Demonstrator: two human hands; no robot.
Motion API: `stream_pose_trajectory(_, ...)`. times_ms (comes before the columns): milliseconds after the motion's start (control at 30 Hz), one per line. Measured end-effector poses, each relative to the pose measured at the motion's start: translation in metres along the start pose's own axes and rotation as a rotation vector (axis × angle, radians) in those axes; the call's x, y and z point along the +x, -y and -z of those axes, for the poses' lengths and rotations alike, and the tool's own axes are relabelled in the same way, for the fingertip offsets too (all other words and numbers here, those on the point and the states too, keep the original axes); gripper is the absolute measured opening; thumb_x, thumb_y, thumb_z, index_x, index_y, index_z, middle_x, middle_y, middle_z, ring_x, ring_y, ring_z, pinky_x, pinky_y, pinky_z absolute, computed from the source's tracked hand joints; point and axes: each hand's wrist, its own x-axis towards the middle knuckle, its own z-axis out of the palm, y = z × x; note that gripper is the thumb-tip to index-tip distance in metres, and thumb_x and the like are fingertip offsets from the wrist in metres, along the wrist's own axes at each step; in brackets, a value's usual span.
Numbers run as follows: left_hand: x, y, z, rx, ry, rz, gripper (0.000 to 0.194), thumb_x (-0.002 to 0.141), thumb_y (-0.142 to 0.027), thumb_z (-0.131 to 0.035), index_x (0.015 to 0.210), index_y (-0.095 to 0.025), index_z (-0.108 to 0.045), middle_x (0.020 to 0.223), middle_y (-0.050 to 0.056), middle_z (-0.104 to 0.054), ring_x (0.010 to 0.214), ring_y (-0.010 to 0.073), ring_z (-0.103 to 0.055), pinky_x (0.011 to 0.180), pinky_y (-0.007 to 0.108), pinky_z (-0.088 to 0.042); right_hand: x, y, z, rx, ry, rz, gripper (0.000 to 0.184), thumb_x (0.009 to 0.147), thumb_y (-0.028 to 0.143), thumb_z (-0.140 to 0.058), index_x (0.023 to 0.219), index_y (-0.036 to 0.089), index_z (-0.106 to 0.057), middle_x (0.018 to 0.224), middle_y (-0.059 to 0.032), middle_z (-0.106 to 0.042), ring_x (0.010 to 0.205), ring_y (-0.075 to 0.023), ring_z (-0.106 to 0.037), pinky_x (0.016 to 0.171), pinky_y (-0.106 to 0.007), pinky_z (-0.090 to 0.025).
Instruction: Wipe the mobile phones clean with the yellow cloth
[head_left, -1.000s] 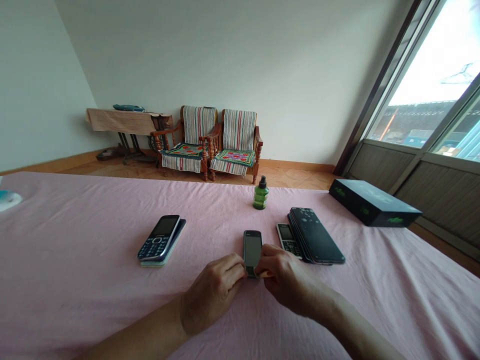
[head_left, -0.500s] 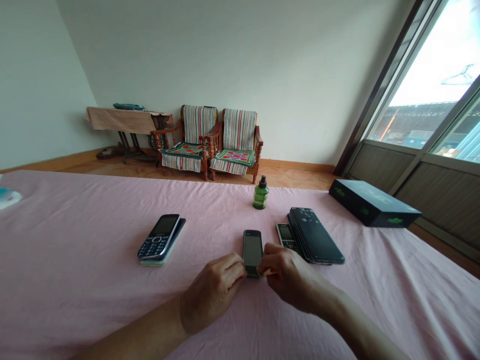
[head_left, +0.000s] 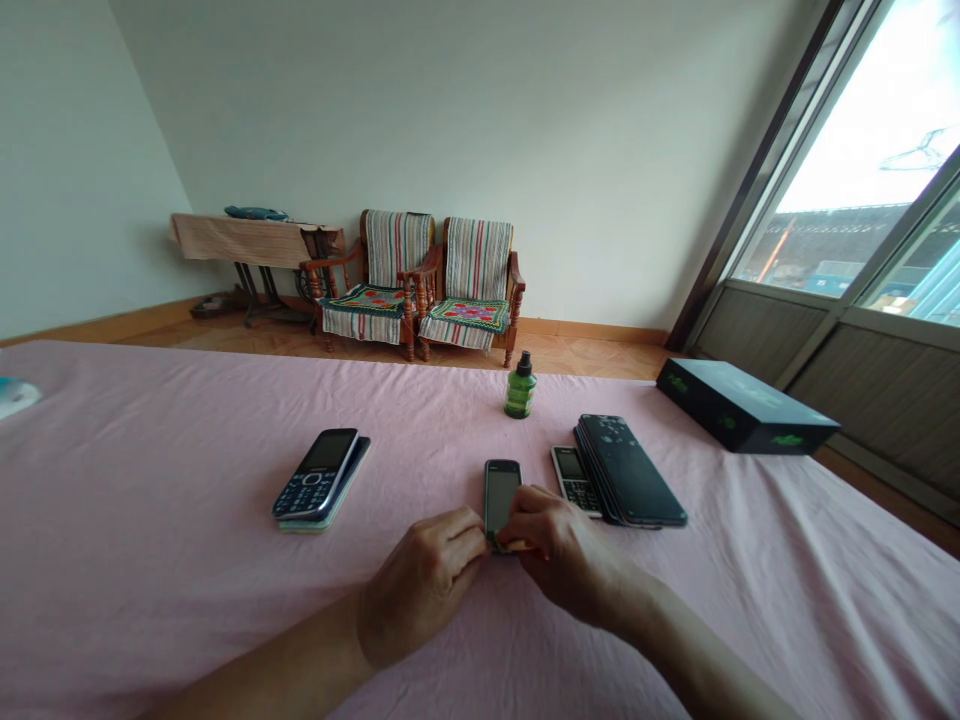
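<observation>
A small dark mobile phone (head_left: pixel 502 490) with a grey screen lies face up on the pink cloth in front of me. My left hand (head_left: pixel 433 562) is closed at its lower left edge, fingertips pressed against the side. Curled over the lower right part of the phone is my right hand (head_left: pixel 559 550), its fingers pinched together. Something small and pale yellowish shows at those fingertips, too little of it to name. The right hand hides the phone's lower right part.
On the left, a keypad phone (head_left: pixel 319 475) rests on a pale flat device. A silver keypad phone (head_left: pixel 574 478) lies beside a stack of dark smartphones (head_left: pixel 634 470). Behind are a green bottle (head_left: pixel 520 388) and a black box (head_left: pixel 750 405). Two chairs (head_left: pixel 476 270) stand beyond the pink cloth (head_left: pixel 187 440).
My right hand has slid left, from the phone's right edge to over its lower part. My left hand stays at the phone's left edge.
</observation>
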Motion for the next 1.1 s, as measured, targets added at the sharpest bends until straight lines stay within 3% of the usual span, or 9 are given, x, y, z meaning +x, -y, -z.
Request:
stream_pose_trajectory(100, 0.000, 0.000, 0.000, -0.001, -0.028, 0.003, 0.022, 0.092, -0.008, -0.045, 0.076, -0.017, -0.057, 0.075, 0.000, -0.054, 0.069, 0.0137, -0.055, 0.060, 0.023, -0.042, 0.002, 0.001, -0.006, -0.009, -0.032, 0.024, 0.026, 0.078, -0.002, -0.052, 0.074, 0.019, -0.067, 0.076, -0.0001, -0.050, 0.073, -0.0123, -0.049, 0.061, -0.022, -0.035)
stream_pose_trajectory(300, 0.000, 0.000, 0.000, -0.022, -0.010, -0.007, 0.020, 0.093, -0.009, -0.046, 0.079, -0.017, -0.057, 0.078, 0.001, -0.056, 0.072, 0.0140, -0.056, 0.063, 0.023, -0.043, 0.000, -0.001, 0.005, 0.018, 0.020, 0.009, 0.029, 0.072, -0.006, -0.049, 0.074, 0.018, -0.066, 0.080, -0.0004, -0.054, 0.074, -0.0120, -0.051, 0.065, -0.022, -0.038)
stream_pose_trajectory(533, 0.000, 0.001, 0.000, -0.032, -0.010, 0.023, 0.020, 0.091, -0.005, -0.047, 0.079, -0.017, -0.056, 0.078, 0.000, -0.054, 0.072, 0.0141, -0.055, 0.064, 0.023, -0.042, 0.003, -0.001, -0.006, 0.023, -0.027, 0.038, 0.027, 0.077, -0.003, -0.051, 0.075, 0.019, -0.067, 0.077, 0.0001, -0.051, 0.074, -0.0120, -0.050, 0.063, -0.022, -0.036)
stream_pose_trajectory(733, 0.000, 0.001, 0.000, -0.024, 0.028, 0.007, 0.020, 0.093, -0.007, -0.047, 0.077, -0.017, -0.054, 0.080, 0.001, -0.054, 0.074, 0.0144, -0.055, 0.064, 0.024, -0.041, -0.002, -0.005, 0.011, 0.009, 0.053, -0.018, 0.030, 0.069, -0.006, -0.049, 0.073, 0.019, -0.066, 0.078, 0.0005, -0.053, 0.070, -0.0105, -0.051, 0.061, -0.022, -0.036)
stream_pose_trajectory(933, 0.000, 0.001, -0.001, -0.027, 0.011, 0.016, 0.020, 0.091, -0.004, -0.048, 0.077, -0.016, -0.055, 0.078, 0.001, -0.053, 0.072, 0.0146, -0.054, 0.063, 0.024, -0.041, 0.002, 0.001, 0.000, 0.032, 0.006, 0.035, 0.028, 0.075, -0.003, -0.049, 0.073, 0.019, -0.066, 0.078, 0.0000, -0.051, 0.074, -0.0117, -0.050, 0.063, -0.022, -0.036)
stream_pose_trajectory(1100, 0.001, -0.001, 0.001, -0.034, 0.036, 0.012, 0.019, 0.092, -0.006, -0.048, 0.078, -0.016, -0.056, 0.082, 0.002, -0.055, 0.076, 0.0149, -0.056, 0.066, 0.024, -0.043, -0.003, -0.001, 0.014, 0.069, 0.061, -0.010, 0.030, 0.064, -0.007, -0.047, 0.072, 0.018, -0.063, 0.081, 0.0007, -0.054, 0.073, -0.0098, -0.051, 0.063, -0.020, -0.036)
